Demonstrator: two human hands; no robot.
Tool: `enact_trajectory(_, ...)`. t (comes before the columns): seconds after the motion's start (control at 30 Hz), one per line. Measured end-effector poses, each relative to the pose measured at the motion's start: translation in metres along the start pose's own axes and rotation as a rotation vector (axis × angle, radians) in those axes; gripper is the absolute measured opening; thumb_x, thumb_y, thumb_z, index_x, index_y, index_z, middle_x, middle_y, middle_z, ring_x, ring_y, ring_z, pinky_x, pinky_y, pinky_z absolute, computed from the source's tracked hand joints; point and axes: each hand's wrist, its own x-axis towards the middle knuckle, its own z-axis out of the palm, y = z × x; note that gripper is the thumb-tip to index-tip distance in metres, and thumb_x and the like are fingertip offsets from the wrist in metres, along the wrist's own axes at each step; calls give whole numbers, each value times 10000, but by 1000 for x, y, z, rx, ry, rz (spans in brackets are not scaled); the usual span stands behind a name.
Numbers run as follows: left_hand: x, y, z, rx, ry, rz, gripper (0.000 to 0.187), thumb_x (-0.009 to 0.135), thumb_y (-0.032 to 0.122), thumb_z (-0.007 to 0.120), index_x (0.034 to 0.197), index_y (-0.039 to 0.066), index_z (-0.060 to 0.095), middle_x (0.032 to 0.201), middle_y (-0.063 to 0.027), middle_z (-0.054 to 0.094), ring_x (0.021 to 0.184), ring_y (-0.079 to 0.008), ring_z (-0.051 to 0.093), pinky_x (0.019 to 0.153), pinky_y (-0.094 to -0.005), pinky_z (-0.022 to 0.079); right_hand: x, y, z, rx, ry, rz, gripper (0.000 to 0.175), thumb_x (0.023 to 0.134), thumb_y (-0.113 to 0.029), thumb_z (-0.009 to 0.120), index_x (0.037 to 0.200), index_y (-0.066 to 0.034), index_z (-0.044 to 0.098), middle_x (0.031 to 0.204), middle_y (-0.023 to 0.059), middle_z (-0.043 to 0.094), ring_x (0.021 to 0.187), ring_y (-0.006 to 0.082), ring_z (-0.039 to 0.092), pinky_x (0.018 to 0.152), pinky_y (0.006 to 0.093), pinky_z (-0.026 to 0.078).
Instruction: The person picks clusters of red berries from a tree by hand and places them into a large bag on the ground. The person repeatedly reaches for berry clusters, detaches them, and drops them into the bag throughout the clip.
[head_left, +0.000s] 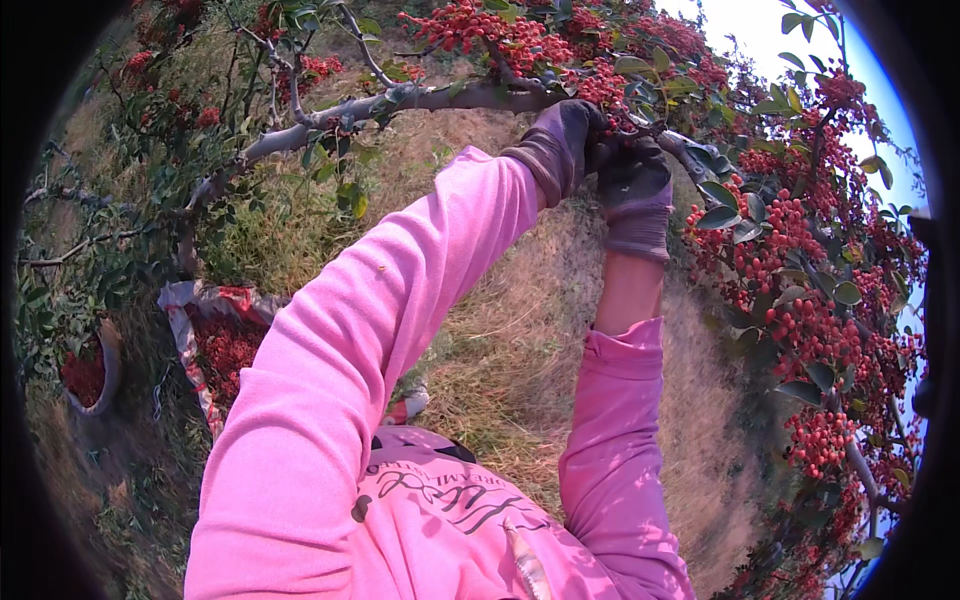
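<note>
My left hand, in a dark purple knit work glove, reaches up to a cluster of red Sichuan pepper berries on a tree branch. Its curled fingers are at the underside of the cluster, partly hidden by the glove and fruit. Close beside it, my right hand wears a matching glove, its fingers bent at the stems below the same cluster. What its fingertips hold is hidden. A thick grey branch runs behind and left of the hands.
More berry clusters hang along the branches on the right. At lower left, a white-and-red woven sack holds picked red berries. A round container of berries stands farther left. Dry grass covers the ground.
</note>
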Motion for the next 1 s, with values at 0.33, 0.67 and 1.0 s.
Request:
enact_trajectory(0.33, 7, -6, 15, -79, 14, 109, 142, 737, 68, 727, 851, 54, 643, 760, -67, 645, 657, -194, 630, 583, -303, 528, 9, 13, 4, 3, 110, -86, 146, 860, -107, 523, 985, -53, 577, 894, 74, 618, 824, 197, 604, 722, 312, 517)
enact_trajectory(0.67, 15, -19, -6, -62, -57, 165, 112, 824, 18, 608, 930, 52, 626, 766, -51, 631, 626, -155, 600, 520, -247, 517, 11, 21, -13, 47, -44, -165, 204, 811, -98, 534, 998, -42, 592, 897, 92, 632, 797, 210, 616, 737, 333, 532)
enact_trajectory(1.0, 7, -31, -10, -205, -153, 240, 79, 812, 40, 640, 882, 73, 628, 757, -13, 620, 609, -119, 568, 543, -274, 488, -5, 46, 19, -139, 266, -594, 154, 765, -31, 603, 915, -43, 632, 858, 85, 653, 682, 181, 621, 619, 285, 546)
